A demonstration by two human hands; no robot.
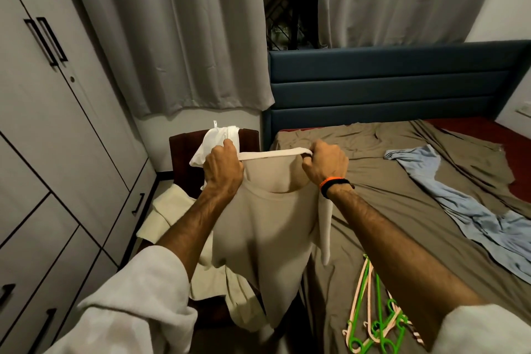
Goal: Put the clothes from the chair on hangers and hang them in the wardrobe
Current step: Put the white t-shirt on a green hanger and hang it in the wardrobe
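I hold a beige T-shirt up in front of me by its neckline, which is stretched wide between my hands. My left hand grips the collar's left end and my right hand grips its right end. The shirt hangs down over the gap between chair and bed. Behind it stands a dark wooden chair with a white garment over its backrest and a cream garment on its seat. Several green and pink hangers lie on the bed at lower right. The grey wardrobe on the left has its doors closed.
A bed with a brown sheet and blue headboard fills the right side. A light blue garment lies spread on it. Grey curtains hang behind the chair.
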